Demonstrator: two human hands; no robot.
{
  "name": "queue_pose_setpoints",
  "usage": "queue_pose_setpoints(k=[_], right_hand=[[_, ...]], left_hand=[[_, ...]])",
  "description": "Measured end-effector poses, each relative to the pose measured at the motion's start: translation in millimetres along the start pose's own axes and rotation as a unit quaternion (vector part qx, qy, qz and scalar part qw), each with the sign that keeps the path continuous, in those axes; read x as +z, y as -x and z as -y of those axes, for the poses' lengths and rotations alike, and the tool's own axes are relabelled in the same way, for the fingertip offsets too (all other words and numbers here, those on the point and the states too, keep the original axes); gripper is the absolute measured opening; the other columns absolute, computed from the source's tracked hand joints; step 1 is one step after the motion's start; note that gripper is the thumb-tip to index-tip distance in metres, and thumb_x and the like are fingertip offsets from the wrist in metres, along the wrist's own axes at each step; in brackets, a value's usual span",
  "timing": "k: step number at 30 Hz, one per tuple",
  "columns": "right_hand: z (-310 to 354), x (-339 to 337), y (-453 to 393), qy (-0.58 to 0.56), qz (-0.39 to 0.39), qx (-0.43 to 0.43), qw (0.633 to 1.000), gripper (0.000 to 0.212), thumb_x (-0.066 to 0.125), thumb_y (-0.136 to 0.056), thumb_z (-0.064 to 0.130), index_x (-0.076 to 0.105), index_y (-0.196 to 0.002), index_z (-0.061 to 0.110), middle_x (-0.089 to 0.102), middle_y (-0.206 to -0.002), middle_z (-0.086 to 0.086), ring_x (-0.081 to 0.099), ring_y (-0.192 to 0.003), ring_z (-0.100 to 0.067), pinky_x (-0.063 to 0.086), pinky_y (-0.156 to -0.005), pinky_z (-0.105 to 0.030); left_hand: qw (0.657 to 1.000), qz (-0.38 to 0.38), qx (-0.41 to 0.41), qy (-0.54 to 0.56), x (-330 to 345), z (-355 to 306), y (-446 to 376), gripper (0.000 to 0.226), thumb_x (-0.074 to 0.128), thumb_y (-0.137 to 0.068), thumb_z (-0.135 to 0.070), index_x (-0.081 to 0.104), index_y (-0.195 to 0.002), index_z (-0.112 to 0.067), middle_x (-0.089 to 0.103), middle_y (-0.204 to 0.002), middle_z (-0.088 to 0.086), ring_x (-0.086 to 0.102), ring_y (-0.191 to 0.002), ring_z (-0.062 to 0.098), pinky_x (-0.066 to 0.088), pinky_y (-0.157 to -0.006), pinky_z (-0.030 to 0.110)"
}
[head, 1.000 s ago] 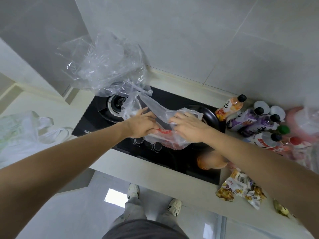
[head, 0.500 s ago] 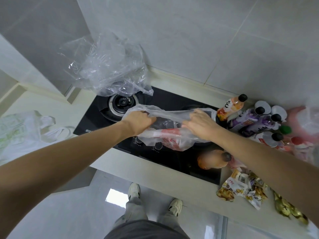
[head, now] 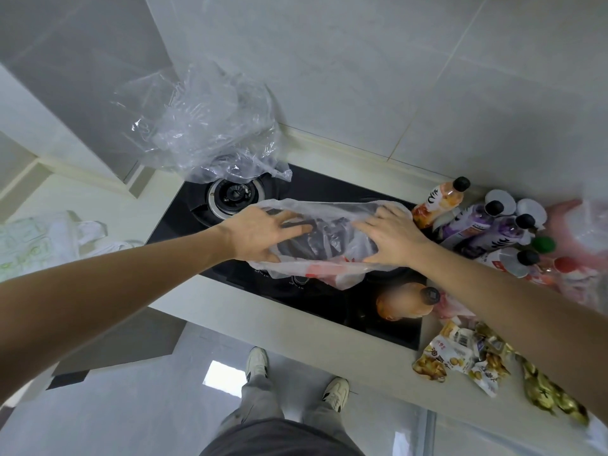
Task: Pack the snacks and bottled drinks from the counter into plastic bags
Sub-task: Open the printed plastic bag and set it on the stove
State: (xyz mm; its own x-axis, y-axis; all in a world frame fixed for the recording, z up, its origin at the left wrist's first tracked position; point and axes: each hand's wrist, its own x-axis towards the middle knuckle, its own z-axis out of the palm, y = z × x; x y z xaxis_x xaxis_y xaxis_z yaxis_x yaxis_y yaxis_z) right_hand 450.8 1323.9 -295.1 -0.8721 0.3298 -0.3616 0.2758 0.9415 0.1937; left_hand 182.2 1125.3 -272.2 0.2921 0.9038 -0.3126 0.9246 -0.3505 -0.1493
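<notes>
Both hands hold 1 translucent bag (head: 329, 238) open over the black stove (head: 329, 192). Left hand (head: 260, 233): fingers spread and reaching into the bag's mouth, thumb under the near edge, pinching the film. Right hand (head: 391, 240): fingers spread flat on the bag's right side, thumb along the near edge; whether it pinches the film I cannot tell. Red print shows on the bag's lower part. Behind it, a crumpled clear bag (head: 204, 126) sits over the left burner (head: 235, 195), against the wall. 1 orange bottle (head: 404, 302) lies on the stove's near right corner, black cap pointing right. A second orange bottle (head: 437, 200) and 3 purple bottles (head: 477, 225) lie on the surface just right of the stove, caps away from the person. Snack packets (head: 460, 360) lie near the surface's front edge, partly under the right forearm. A white-green bag (head: 36, 241) lies far left.
</notes>
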Motion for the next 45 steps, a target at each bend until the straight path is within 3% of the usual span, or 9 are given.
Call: queue_pose_setpoints(k=[6,11,17,24,29,33,39,43,45], right_hand=[[3.1,-0.3,3.9,-0.033,0.078,0.016,0.996,0.107,0.071,-0.071,0.079,0.018,-0.159,0.049,0.004,-0.171,-0.003,0.012,-0.152,-0.045,0.020,-0.119,-0.068],[1.0,-8.6,7.1,-0.092,0.147,-0.024,0.985,0.043,0.062,-0.092,0.063,0.070,-0.127,0.041,0.002,-0.172,0.014,-0.021,-0.156,-0.035,0.006,-0.115,-0.078],[-7.1,7.7,10.4,-0.097,0.047,-0.025,0.994,0.055,0.046,-0.103,0.059,0.082,-0.085,0.022,0.052,-0.153,0.011,0.024,-0.153,-0.021,0.014,-0.119,-0.064],[-15.0,34.4,10.7,-0.059,-0.123,-0.098,0.986,0.031,0.077,-0.089,0.038,0.080,-0.070,0.014,0.071,-0.097,0.004,0.062,-0.104,-0.025,0.030,-0.105,-0.046],[-8.3,38.1,11.2,-0.077,-0.142,-0.118,0.980,0.025,0.082,-0.084,0.033,0.080,-0.073,0.011,0.071,-0.082,0.007,0.063,-0.098,-0.021,0.036,-0.106,-0.048],[-6.9,38.4,15.8,-0.088,-0.118,-0.118,0.982,0.029,0.079,-0.087,0.036,0.077,-0.068,0.013,0.069,-0.073,0.004,0.066,-0.097,-0.021,0.035,-0.112,-0.054],[-13.9,37.8,11.7,-0.083,-0.048,-0.089,0.991,0.019,0.071,-0.091,0.047,0.076,-0.093,0.028,0.069,-0.079,0.012,0.063,-0.103,-0.016,0.012,-0.122,-0.051],[0.7,18.8,1.4,-0.034,0.004,-0.048,0.998,0.030,0.065,-0.087,0.062,0.078,-0.085,0.034,0.062,-0.063,0.014,0.061,-0.095,-0.013,-0.020,-0.119,-0.047],[12.9,9.1,-0.6,-0.017,0.027,-0.026,0.999,0.041,0.060,-0.082,0.071,0.077,-0.075,0.034,0.062,-0.061,0.014,0.057,-0.095,-0.012,-0.017,-0.120,-0.055]], left_hand=[[0.997,-0.018,-0.078,0.017,5.4,-2.3,0.9,0.110,0.054,-0.072,-0.085,-0.001,-0.159,-0.045,0.015,-0.164,0.009,0.057,-0.122,0.023,0.058,-0.082,0.037],[0.998,-0.007,-0.065,-0.014,1.8,1.0,2.9,0.096,0.043,-0.075,-0.088,0.024,-0.158,-0.045,0.010,-0.168,0.006,0.023,-0.150,0.023,0.034,-0.117,0.040],[0.998,0.026,0.058,-0.025,21.6,11.4,13.6,0.048,0.041,-0.097,-0.063,0.074,-0.118,-0.036,0.029,-0.165,-0.003,0.016,-0.153,0.023,0.024,-0.123,0.042],[0.991,-0.033,0.106,-0.074,35.8,16.5,27.0,0.032,0.057,-0.100,-0.041,0.081,-0.100,-0.020,0.061,-0.140,0.003,0.036,-0.146,0.028,0.032,-0.117,0.045],[0.999,-0.042,0.016,-0.005,28.0,10.8,37.2,0.029,0.067,-0.092,-0.035,0.075,-0.110,-0.014,0.066,-0.126,0.012,0.053,-0.124,0.029,0.031,-0.107,0.037],[0.991,-0.078,0.106,0.005,25.1,11.6,45.8,0.030,0.047,-0.102,-0.013,0.063,-0.118,0.007,0.058,-0.112,0.034,0.050,-0.113,0.036,0.025,-0.123,0.048],[0.988,-0.121,0.069,-0.060,21.2,20.8,51.1,0.042,0.064,-0.094,-0.051,0.061,-0.111,-0.012,0.073,-0.103,0.008,0.065,-0.113,0.029,0.029,-0.120,0.043],[0.997,-0.015,-0.006,-0.077,32.7,22.8,46.3,0.074,0.029,-0.091,-0.080,0.062,-0.131,-0.027,0.068,-0.131,-0.003,0.058,-0.129,0.021,0.002,-0.127,0.045],[0.996,0.040,-0.035,-0.075,31.9,19.4,46.2,0.087,0.013,-0.084,-0.087,0.061,-0.133,-0.033,0.069,-0.131,-0.005,0.055,-0.132,0.020,-0.005,-0.126,0.048]])
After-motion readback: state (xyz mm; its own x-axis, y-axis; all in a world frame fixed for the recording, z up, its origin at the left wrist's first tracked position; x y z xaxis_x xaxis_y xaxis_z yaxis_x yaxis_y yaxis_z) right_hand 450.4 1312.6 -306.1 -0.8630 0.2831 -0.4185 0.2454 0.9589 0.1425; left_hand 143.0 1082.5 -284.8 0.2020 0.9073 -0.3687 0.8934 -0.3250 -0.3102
